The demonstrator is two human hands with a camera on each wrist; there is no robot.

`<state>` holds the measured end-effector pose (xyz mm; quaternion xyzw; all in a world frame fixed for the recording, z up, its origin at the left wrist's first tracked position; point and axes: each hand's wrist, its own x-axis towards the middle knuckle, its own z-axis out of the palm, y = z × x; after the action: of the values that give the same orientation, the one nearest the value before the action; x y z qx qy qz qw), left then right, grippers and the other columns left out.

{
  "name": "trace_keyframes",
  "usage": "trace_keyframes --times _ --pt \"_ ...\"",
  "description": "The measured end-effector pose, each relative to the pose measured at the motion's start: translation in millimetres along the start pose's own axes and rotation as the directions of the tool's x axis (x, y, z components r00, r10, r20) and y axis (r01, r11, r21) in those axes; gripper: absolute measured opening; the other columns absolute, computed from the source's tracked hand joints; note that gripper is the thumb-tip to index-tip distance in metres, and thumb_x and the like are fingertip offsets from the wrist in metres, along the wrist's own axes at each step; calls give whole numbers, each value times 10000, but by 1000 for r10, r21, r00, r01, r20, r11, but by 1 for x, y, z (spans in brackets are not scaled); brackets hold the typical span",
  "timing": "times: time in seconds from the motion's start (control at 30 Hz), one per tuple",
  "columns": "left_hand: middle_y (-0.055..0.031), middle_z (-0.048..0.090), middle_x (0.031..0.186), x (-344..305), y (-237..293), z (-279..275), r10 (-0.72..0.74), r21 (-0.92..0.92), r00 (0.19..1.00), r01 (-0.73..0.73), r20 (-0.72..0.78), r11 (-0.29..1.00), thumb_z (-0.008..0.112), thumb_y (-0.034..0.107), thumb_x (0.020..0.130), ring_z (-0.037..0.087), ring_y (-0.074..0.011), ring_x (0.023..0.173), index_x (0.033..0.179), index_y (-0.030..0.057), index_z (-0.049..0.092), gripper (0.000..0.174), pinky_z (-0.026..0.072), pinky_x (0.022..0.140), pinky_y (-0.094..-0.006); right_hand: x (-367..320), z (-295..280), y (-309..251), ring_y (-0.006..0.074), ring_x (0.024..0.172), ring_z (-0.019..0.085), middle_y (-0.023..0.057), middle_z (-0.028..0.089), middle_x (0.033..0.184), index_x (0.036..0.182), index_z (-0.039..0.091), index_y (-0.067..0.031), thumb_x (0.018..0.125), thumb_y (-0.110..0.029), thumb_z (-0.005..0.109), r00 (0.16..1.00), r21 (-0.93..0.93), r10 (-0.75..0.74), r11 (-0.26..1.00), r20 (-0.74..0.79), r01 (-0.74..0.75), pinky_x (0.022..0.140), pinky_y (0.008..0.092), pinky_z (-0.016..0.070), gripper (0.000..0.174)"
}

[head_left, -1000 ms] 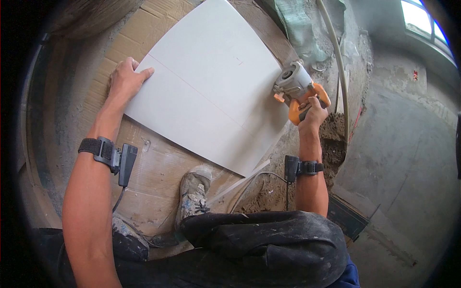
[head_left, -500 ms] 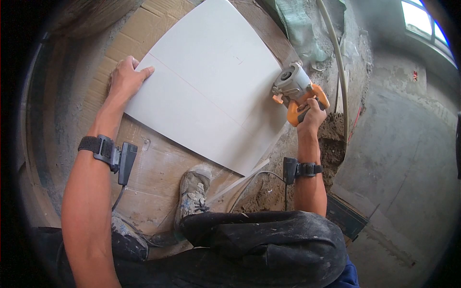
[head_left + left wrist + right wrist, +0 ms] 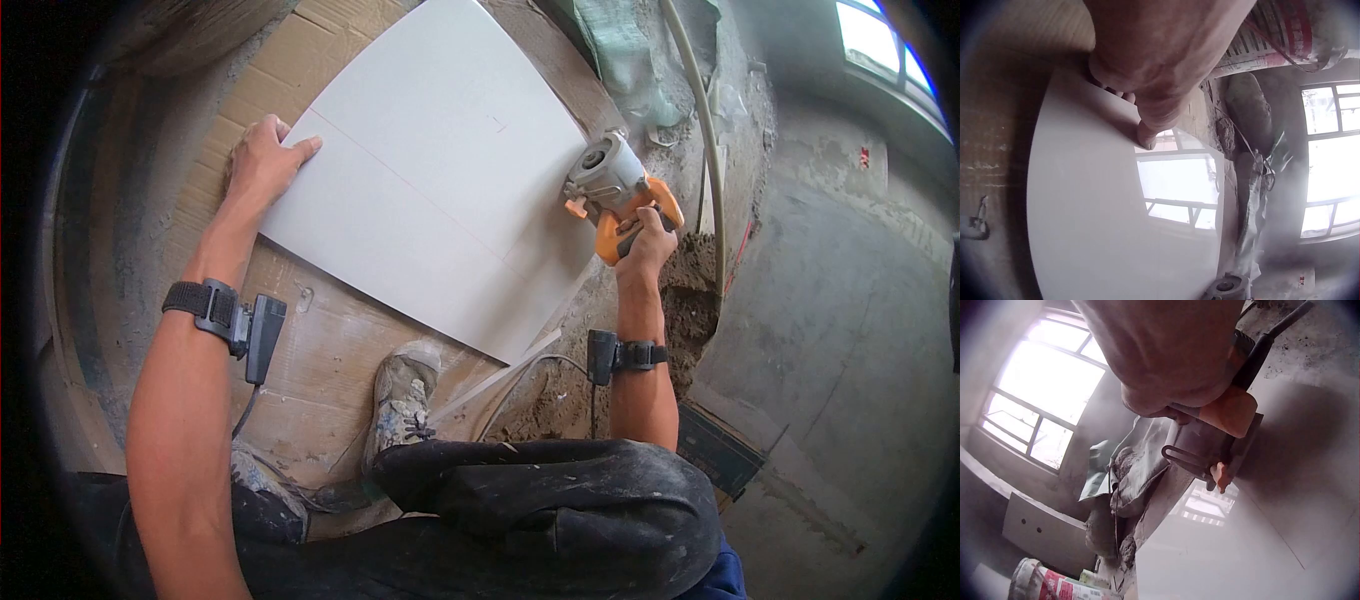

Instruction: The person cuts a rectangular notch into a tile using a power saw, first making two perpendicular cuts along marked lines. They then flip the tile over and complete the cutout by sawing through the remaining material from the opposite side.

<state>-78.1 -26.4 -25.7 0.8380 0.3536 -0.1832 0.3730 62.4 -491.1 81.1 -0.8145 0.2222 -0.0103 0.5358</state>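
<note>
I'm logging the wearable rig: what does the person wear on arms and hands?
No sleeves or gloves: left hand and right hand are bare. A black left wrist strap and right wrist strap each carry a black camera box; a thin cable hangs from the left one.

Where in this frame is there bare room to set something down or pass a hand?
Bare: the middle of the tile, between the left hand and the cutter that the right hand grips; the cardboard between the tile's near edge and the shoe; the concrete floor right of the sand pile. Crowded: around the cutter, beside the pipe and sand pile.
</note>
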Motion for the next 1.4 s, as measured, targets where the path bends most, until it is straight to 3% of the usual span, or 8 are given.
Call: trace_keyframes --times 0.33,0.4,0.93,1.0,1.2,1.4 --pt "-223 678 1165 0 0 0 9 4 1000 -9 -8 1000 769 404 835 648 -356 1114 1125 -16 649 524 492 967 -449 -18 9 -6 211 842 675 91 644 1015 1206 573 26 834 -21 605 997 5 -26 1000 -72 26 777 392 567 376" --pt "-225 678 1165 -1 1 0 11 9 1000 -11 -9 1000 769 403 835 649 -357 1114 1130 -17 646 528 492 968 -450 -19 11 -5 163 643 614 39 617 821 1024 608 -40 834 -48 629 994 48 -51 997 -97 56 626 327 514 191" --pt "-225 686 1161 0 0 3 -11 3 1000 11 -11 1000 764 399 844 656 -354 1113 1167 -20 645 543 500 968 -445 -18 2 10 164 593 602 59 619 784 1008 604 -19 811 -45 634 988 46 -85 995 -132 92 577 317 504 201" --pt "-227 685 1168 0 -1 2 -8 3 1000 8 0 1000 764 404 843 656 -355 1118 1174 -22 644 553 499 972 -446 -22 0 6 225 883 675 96 628 1030 1195 564 38 845 -19 614 996 36 -1 999 -90 4 815 393 559 359" --pt "-231 684 1180 2 -2 1 14 6 1000 -14 11 1000 762 412 842 656 -356 1126 1178 -24 645 563 497 979 -449 -29 1 3 204 855 681 91 627 1028 1209 557 29 840 -17 605 999 39 -22 999 -35 23 757 373 589 375" --pt "-233 683 1179 2 -4 5 14 2 1000 -14 -10 1000 763 416 838 653 -360 1128 1178 -26 646 570 495 978 -452 -27 -2 8 218 896 682 99 625 1070 1225 555 25 834 -12 601 999 40 -14 999 -34 15 813 397 588 395"
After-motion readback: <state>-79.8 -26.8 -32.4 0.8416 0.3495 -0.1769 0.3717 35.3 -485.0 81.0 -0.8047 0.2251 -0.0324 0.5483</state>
